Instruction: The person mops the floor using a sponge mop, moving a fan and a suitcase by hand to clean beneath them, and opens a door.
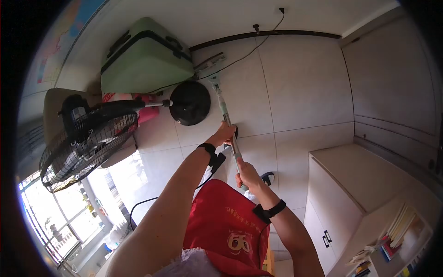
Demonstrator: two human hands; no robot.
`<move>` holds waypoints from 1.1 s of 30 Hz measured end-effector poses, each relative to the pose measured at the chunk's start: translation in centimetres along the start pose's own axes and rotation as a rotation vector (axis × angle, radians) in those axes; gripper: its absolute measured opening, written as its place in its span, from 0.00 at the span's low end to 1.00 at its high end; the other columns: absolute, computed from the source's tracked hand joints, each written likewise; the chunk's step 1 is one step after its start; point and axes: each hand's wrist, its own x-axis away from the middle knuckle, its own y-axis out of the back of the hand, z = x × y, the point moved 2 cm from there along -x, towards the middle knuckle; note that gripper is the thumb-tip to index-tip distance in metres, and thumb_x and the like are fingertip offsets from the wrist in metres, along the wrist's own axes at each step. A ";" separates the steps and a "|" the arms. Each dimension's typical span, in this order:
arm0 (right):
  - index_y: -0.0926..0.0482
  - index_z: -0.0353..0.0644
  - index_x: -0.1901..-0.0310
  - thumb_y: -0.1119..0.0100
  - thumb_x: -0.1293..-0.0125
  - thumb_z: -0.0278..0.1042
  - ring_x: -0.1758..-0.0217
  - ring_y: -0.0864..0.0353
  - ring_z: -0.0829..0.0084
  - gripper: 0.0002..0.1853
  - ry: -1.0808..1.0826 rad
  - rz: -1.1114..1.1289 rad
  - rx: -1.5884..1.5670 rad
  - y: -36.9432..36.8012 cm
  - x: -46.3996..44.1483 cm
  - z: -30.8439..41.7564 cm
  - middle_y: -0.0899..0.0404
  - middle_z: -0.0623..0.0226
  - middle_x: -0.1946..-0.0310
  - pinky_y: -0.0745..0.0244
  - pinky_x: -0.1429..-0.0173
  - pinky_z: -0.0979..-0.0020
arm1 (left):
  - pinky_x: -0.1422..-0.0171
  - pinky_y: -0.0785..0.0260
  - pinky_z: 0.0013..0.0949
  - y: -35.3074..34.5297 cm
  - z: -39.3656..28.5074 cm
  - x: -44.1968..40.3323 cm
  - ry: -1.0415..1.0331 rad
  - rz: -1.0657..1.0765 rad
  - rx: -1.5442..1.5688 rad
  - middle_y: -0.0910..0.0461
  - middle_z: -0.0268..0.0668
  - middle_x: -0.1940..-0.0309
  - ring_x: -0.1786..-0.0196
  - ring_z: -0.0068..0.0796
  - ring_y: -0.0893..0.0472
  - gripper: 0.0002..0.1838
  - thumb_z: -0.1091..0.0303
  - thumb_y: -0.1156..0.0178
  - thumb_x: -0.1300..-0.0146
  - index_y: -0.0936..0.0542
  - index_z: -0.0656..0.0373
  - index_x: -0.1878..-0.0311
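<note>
A long pole [235, 147] with a pale green and silver shaft slants from the middle of the view up to a flat head [214, 81] on the tiled floor. Farther up the shaft, my left hand [224, 134] is wrapped round it. Lower down, near the pole's green end, my right hand [248, 174] grips it as well. The head lies just right of the round black base [189, 103] of a standing fan and below a dark cable. Black bands are on both wrists.
A green suitcase [147, 60] stands at the upper left, and the fan's wire cage [87, 147] leans in below it. A cable [244, 56] crosses the floor to the wall. At the right are a white cabinet [332, 203] and a shelf with books [392, 240].
</note>
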 end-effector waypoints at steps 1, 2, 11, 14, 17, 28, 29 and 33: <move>0.38 0.40 0.74 0.61 0.38 0.66 0.92 0.39 0.75 0.30 -0.010 0.009 -0.015 0.4 0.0 -0.2 0.40 0.70 0.92 0.39 0.85 0.72 | 0.85 0.35 0.33 -0.4 -0.2 0.3 0.002 -0.011 0.017 0.32 0.40 0.77 0.83 0.30 0.29 0.20 0.60 0.50 0.41 0.43 0.67 0.57; 0.38 0.41 0.74 0.60 0.39 0.66 0.92 0.39 0.75 0.30 -0.020 0.018 -0.030 0.7 -0.2 -0.4 0.40 0.71 0.92 0.39 0.85 0.72 | 0.87 0.36 0.32 -0.6 0.4 -0.8 -0.016 -0.025 0.015 0.32 0.41 0.78 0.85 0.30 0.29 0.19 0.61 0.51 0.41 0.43 0.67 0.58; 0.36 0.39 0.74 0.62 0.37 0.64 0.92 0.39 0.74 0.30 -0.005 -0.013 0.049 3.4 0.4 1.4 0.39 0.69 0.92 0.38 0.85 0.70 | 0.83 0.29 0.32 -3.1 -0.4 -1.5 -0.072 -0.001 -0.017 0.29 0.40 0.84 0.86 0.33 0.25 0.17 0.64 0.53 0.40 0.40 0.71 0.61; 0.36 0.42 0.75 0.60 0.39 0.66 0.92 0.39 0.78 0.29 0.024 0.020 0.096 3.8 -1.1 1.5 0.39 0.72 0.91 0.40 0.85 0.75 | 0.83 0.29 0.31 -2.8 -0.3 -4.8 -0.047 -0.011 0.062 0.28 0.39 0.83 0.87 0.30 0.25 0.19 0.62 0.49 0.42 0.40 0.71 0.62; 0.36 0.42 0.76 0.61 0.38 0.65 0.92 0.39 0.78 0.29 0.046 0.002 0.154 4.9 -0.7 2.3 0.39 0.72 0.91 0.40 0.85 0.75 | 0.85 0.29 0.34 -3.4 1.6 -8.7 -0.250 0.089 -0.151 0.27 0.42 0.81 0.87 0.34 0.25 0.25 0.60 0.49 0.43 0.48 0.71 0.58; 0.36 0.42 0.76 0.64 0.37 0.65 0.93 0.36 0.75 0.30 -0.109 0.084 0.154 8.0 4.2 -5.6 0.38 0.69 0.92 0.39 0.86 0.73 | 0.64 0.40 0.41 -9.9 9.3 -3.5 -0.466 0.096 -0.816 0.25 0.32 0.87 0.85 0.30 0.24 0.08 0.61 0.49 0.45 0.29 0.55 0.71; 0.36 0.42 0.76 0.64 0.37 0.66 0.93 0.36 0.75 0.30 -0.103 0.082 0.164 7.8 5.4 -6.8 0.38 0.69 0.92 0.39 0.86 0.73 | 0.65 0.42 0.41 -10.5 11.8 -3.3 -0.378 0.098 -0.616 0.24 0.32 0.86 0.84 0.29 0.24 0.07 0.62 0.48 0.47 0.28 0.53 0.71; 0.36 0.42 0.76 0.66 0.37 0.66 0.92 0.36 0.75 0.30 -0.197 0.051 0.122 8.9 11.1 -11.6 0.38 0.69 0.92 0.39 0.86 0.73 | 0.70 0.45 0.43 -17.2 20.9 -3.0 -0.636 0.096 -0.948 0.26 0.28 0.85 0.82 0.31 0.25 0.07 0.59 0.43 0.52 0.26 0.50 0.72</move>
